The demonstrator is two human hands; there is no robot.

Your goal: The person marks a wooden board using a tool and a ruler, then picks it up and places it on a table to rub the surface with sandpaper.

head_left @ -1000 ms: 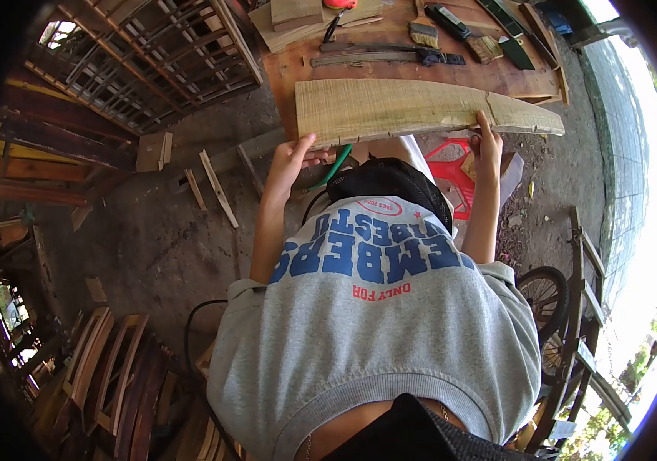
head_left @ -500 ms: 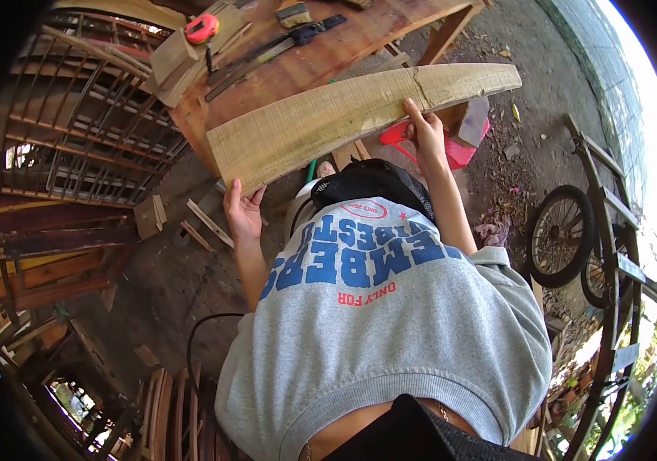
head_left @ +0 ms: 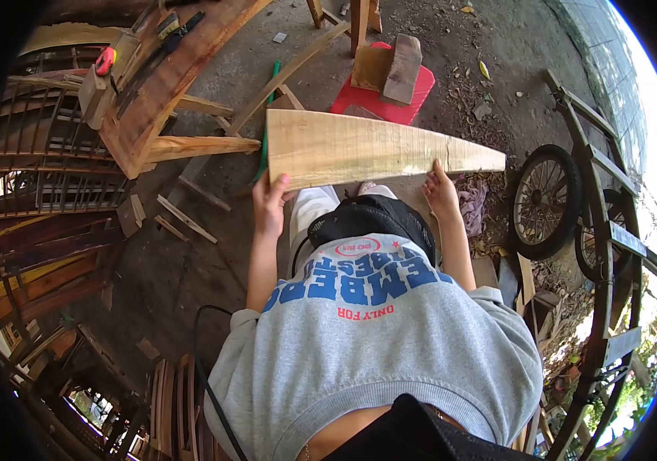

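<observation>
A long wooden board (head_left: 359, 146), wide at its left end and tapering to the right, is held level in front of my body. My left hand (head_left: 270, 203) grips its lower left corner, thumb on the upper face and fingers underneath. Nearer the narrow end, my right hand (head_left: 441, 192) pinches the lower edge, with its thumb on top beside a dark crack. The fingers under the board are partly hidden. Beyond the board, wooden blocks (head_left: 401, 69) rest on a red plastic stool (head_left: 423, 96).
A wooden table (head_left: 144, 100) stands at upper left, with a red tape measure (head_left: 105, 61) on wood at its corner. Loose wood strips (head_left: 186, 218) lie on the ground. On the right are a spoked wheel (head_left: 547, 201) and a metal ladder-like frame (head_left: 605, 207).
The board has come down closer to my body and turned, its left end shifting right. The table has slid to the upper left of the view, and the red stool shows more fully.
</observation>
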